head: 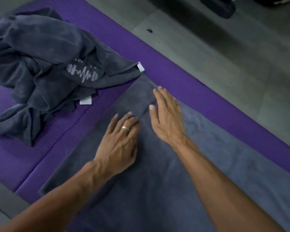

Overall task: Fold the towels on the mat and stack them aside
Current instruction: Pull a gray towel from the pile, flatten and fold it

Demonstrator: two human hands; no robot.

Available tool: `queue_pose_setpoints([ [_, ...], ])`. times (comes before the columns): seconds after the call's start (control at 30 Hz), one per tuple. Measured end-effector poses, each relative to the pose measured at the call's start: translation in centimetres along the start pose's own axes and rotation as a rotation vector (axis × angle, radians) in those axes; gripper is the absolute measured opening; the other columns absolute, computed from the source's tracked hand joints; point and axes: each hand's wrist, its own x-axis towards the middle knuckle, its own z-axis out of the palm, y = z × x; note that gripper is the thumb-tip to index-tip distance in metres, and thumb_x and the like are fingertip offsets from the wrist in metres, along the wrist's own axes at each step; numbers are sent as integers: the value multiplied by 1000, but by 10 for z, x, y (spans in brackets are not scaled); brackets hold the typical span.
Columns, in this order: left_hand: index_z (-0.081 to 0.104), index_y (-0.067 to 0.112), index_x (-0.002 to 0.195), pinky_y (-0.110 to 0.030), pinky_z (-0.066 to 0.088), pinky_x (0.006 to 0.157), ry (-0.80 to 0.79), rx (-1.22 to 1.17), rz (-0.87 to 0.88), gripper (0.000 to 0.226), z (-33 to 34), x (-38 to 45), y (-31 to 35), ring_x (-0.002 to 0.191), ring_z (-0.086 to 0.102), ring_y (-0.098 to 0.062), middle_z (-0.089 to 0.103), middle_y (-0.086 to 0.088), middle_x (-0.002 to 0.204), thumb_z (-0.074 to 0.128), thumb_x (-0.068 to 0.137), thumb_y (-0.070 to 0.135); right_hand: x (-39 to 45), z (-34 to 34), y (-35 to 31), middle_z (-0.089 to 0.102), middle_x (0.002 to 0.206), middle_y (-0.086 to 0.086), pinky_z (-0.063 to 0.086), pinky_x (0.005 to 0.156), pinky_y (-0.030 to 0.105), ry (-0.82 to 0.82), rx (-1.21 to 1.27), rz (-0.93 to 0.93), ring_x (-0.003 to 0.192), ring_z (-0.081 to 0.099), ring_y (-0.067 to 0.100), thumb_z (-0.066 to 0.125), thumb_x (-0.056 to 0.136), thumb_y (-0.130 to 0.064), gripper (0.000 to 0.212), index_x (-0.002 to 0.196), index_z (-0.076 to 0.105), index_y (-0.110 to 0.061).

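We are pressing our flat, open left hand [119, 144] and right hand [167, 118] on the spread grey towel [224, 164], holding nothing; smoothing outward should flatten creases before folding.

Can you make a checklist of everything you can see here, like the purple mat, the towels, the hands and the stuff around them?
Surface: a purple mat lies on a grey tiled floor.
Job's things: one grey towel is spread flat on the mat; a crumpled pile of towels sits at the mat's far left, with a white printed logo and two white tags showing. No folded stack seen.
Clutter: a small dark speck on the floor.
Hands: the left hand and right hand both lie with straight fingers on the flat towel; the left wears a ring.
Cables: nothing seen.
Surroundings: dark objects at the top edge, too cut off to identify.
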Motion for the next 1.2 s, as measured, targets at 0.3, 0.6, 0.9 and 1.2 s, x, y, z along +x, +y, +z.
queue_pose_setpoints([
  [0.3,18,33,153,-66,-8,110,-283,238,148,83,71,103,71,147,-2,-39,11,-3,162,16,81,75,-120,-43,161,21,161,6,20,116,55,-176,-357,317,148,20,26,22,95,-51,64,153,27,-23],
  [0.6,34,20,149,-66,12,113,-325,165,503,75,91,121,147,148,16,-30,30,0,157,17,84,52,-166,-52,147,27,158,9,18,119,47,-43,-151,312,147,22,25,26,98,-44,61,149,35,-12],
  [0.9,39,10,145,-69,14,111,-337,243,368,71,96,111,194,144,21,-38,31,-14,154,51,82,40,-234,-114,242,30,156,18,26,114,55,43,-288,732,144,28,35,29,97,-43,60,147,38,-11],
  [1.2,38,17,147,-57,15,116,-358,234,512,63,119,16,231,145,25,-26,35,-4,155,27,93,46,-396,-55,121,29,158,9,26,114,53,-5,-300,762,146,27,27,32,94,-48,67,149,36,-12],
])
